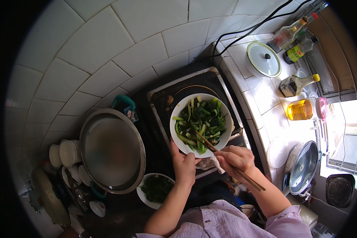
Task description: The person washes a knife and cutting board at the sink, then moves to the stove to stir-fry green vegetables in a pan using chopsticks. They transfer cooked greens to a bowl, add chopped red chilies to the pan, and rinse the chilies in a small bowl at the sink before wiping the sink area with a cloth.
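A white bowl (174, 142) full of cooked leafy greens (206, 114) is tilted over a black stovetop (160, 92). My left hand (184, 165) grips its near left rim, thumb on top and fingers underneath. In my right hand (236, 159) is a pair of wooden chopsticks (208, 144), their tips among the stems in the bowl. A crumpled cloth (209, 164) lies just below the bowl, between my hands. Partly behind my left forearm, a second white bowl (142, 195) holds finely cut dark greens (156, 188).
Left of the stove stands a large metal-rimmed pot (111, 151), with stacked white bowls (67, 153) beyond it. The tiled ledge on the right bears a lidded enamel pot (263, 61), sauce bottles (297, 84), a jar of yellow oil (302, 109) and a glass-lidded pan (303, 168).
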Demonstrator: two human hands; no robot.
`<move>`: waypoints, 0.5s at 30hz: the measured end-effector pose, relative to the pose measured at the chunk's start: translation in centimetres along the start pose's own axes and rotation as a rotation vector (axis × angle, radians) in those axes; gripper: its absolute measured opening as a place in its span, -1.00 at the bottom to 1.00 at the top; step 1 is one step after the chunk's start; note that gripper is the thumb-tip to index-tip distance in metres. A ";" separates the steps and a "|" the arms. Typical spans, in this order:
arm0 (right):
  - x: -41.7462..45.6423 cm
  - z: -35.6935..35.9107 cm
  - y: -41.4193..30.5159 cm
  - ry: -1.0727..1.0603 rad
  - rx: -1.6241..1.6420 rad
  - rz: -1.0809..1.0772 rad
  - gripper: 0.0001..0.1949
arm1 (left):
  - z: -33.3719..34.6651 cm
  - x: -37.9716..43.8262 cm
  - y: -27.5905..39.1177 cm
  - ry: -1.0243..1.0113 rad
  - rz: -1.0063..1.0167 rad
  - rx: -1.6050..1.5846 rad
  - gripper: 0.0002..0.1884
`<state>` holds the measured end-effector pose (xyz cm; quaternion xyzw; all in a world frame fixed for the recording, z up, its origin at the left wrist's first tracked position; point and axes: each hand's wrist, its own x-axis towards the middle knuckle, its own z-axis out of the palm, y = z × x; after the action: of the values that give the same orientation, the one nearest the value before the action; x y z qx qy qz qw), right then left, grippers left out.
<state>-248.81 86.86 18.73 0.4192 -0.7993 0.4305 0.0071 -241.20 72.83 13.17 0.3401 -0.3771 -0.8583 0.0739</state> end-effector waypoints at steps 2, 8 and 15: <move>0.0 -1.6 0.1 -0.047 -0.020 0.010 -0.94 | -0.5 0.0 -0.2 -0.015 -0.029 0.000 -0.14; 0.0 -3.7 0.2 -0.011 0.040 0.116 -0.96 | -0.8 -0.1 -0.4 -0.038 -0.033 -0.007 -0.14; 0.7 -1.9 0.7 0.234 0.037 0.299 -0.92 | -0.7 -0.2 -0.2 -0.018 -0.059 0.039 -0.13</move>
<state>-250.42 87.97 19.68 0.2429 -0.8383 0.4872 0.0283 -240.54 72.65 12.74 0.3447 -0.3841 -0.8557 0.0383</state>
